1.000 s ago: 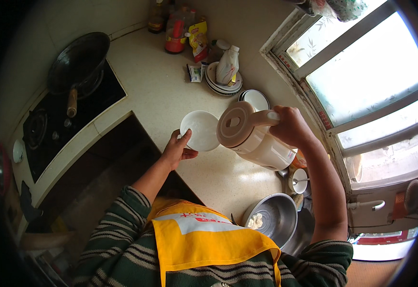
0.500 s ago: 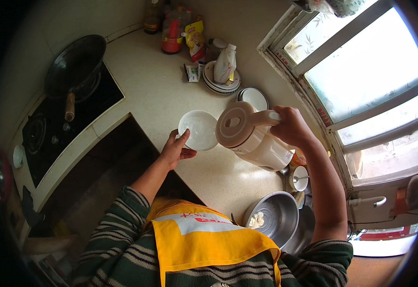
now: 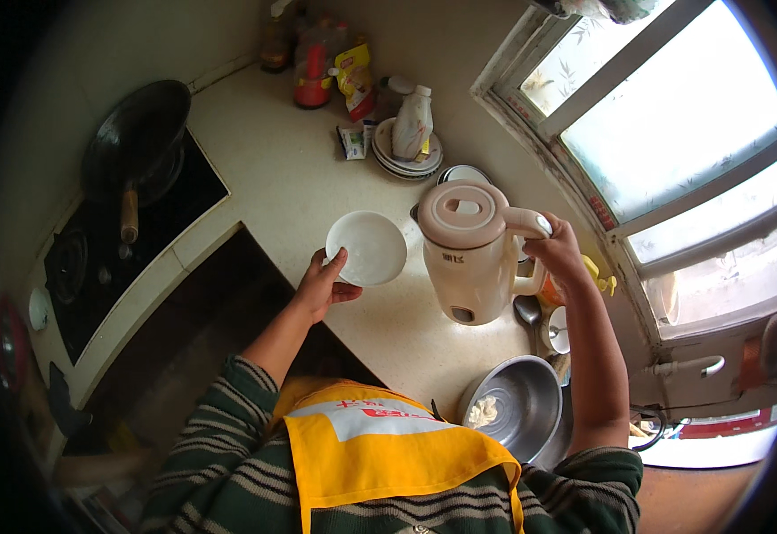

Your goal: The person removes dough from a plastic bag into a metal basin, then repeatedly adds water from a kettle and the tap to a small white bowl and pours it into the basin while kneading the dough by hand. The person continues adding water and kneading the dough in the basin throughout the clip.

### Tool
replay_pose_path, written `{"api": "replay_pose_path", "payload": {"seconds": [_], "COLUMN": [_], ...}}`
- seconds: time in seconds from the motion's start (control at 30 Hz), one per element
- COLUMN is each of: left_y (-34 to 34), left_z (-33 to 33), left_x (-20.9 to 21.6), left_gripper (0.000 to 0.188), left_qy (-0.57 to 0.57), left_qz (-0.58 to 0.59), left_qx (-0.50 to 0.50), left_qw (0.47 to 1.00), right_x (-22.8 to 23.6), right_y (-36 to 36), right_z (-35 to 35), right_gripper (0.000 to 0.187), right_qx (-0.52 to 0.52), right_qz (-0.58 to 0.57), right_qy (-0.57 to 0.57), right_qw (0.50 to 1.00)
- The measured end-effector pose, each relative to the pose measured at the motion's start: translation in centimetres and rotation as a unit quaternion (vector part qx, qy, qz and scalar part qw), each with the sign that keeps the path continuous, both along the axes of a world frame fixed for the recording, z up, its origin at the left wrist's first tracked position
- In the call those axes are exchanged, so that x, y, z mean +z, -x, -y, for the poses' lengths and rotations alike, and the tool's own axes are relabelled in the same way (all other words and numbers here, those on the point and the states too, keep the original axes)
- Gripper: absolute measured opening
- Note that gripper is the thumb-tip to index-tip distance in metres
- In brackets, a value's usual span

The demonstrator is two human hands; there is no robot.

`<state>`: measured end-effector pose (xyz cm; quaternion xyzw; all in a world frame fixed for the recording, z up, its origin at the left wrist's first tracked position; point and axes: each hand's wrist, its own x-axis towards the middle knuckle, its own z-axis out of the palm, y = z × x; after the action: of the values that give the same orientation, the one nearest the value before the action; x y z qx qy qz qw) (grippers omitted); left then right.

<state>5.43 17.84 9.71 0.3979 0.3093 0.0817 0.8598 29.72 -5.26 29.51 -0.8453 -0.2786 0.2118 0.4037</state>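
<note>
A white bowl (image 3: pixel 366 246) sits on the pale countertop (image 3: pixel 273 178), and my left hand (image 3: pixel 323 284) holds its near rim. To its right a cream and pink electric jug (image 3: pixel 469 254) stands upright with its lid closed. My right hand (image 3: pixel 559 254) grips the jug's handle at its right side. The bowl looks empty from above.
A black pan (image 3: pixel 135 142) rests on the dark cooktop (image 3: pixel 95 258) at left. Bottles and packets (image 3: pixel 317 62) line the back wall beside stacked plates (image 3: pixel 406 156) with a white bottle. A metal bowl (image 3: pixel 518 405) holding something white sits near me. The window (image 3: pixel 664 116) is at right.
The jug was tilted toward the bowl; it now stands upright on the counter to the bowl's right. My left hand stays on the bowl.
</note>
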Motion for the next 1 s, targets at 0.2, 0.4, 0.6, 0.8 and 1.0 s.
{"api": "replay_pose_path", "payload": {"seconds": [0.2, 0.4, 0.6, 0.8, 1.0], "left_y": [0.5, 0.9, 0.8, 0.7, 0.7], "left_z": [-0.4, -0.7, -0.1, 1.0, 3.4], "left_x": [0.0, 0.2, 1.1, 2.6, 4.7], "left_gripper": [0.064, 0.059, 0.058, 0.059, 0.058], "left_qy": [-0.003, -0.017, -0.015, -0.006, 0.004], "left_qz": [0.017, 0.030, 0.029, 0.058, 0.065], "left_qx": [-0.006, -0.034, -0.058, -0.088, -0.115], "left_qw": [1.000, 0.999, 0.998, 0.994, 0.991], "right_x": [-5.0, -10.1, -13.3, -15.9, -17.4], "right_y": [-1.2, -0.9, 0.1, 1.3, 2.0], "right_z": [1.9, 3.1, 3.8, 4.9, 6.0], "right_gripper": [0.036, 0.035, 0.033, 0.043, 0.040], "right_qx": [-0.138, -0.200, -0.250, -0.297, -0.288], "right_qz": [-0.058, -0.061, -0.038, -0.051, 0.001], "right_qy": [-0.105, -0.198, -0.250, -0.279, -0.254], "right_qw": [0.983, 0.958, 0.935, 0.912, 0.923]}}
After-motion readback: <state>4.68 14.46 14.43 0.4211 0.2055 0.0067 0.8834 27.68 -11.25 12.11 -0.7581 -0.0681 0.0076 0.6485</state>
